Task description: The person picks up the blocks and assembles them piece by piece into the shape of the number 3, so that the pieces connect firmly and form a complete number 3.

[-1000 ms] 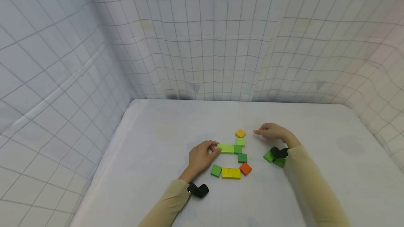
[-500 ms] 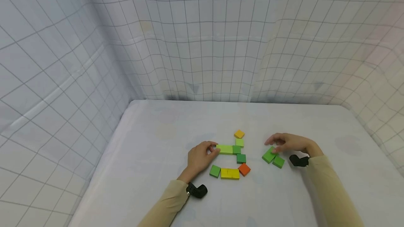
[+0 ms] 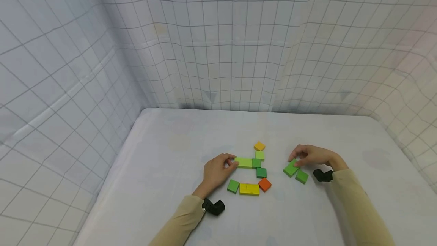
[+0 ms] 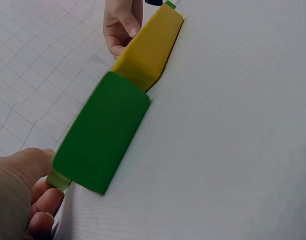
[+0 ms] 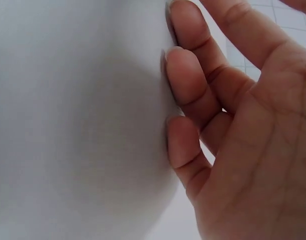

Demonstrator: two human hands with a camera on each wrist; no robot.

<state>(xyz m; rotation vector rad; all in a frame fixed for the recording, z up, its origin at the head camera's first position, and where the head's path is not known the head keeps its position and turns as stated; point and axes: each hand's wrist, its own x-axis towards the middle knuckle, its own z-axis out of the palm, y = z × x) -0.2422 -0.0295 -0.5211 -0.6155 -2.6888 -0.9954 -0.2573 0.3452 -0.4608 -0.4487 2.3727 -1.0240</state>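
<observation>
My left hand [image 3: 216, 171] grips the left end of a long light-green block [image 3: 243, 163] between thumb and fingers; the left wrist view shows that block's end [image 4: 59, 181] pinched there. Right of it, a small green block [image 3: 257, 163] adjoins its end. At the right, my right hand [image 3: 312, 155] pinches a green rectangular block [image 3: 291, 168], thumb on the near side and fingers on the far side. A smaller green block [image 3: 302, 177] lies against that one's near corner. In the right wrist view the curled fingers [image 5: 185, 82] show, with the held block out of sight.
Above the row are a light-green square [image 3: 260, 155] and an orange-yellow square [image 3: 259, 146]. Below sit a dark-green block [image 3: 261, 173], an orange-red block [image 3: 264, 185], a yellow block [image 3: 249, 189] and a green block [image 3: 233, 186]. A white cloth covers the table [image 3: 170, 143].
My right hand has moved right and toward me from beside the orange-yellow square, onto the green rectangular block, and has closed its fingers on it. The left hand stays in place.
</observation>
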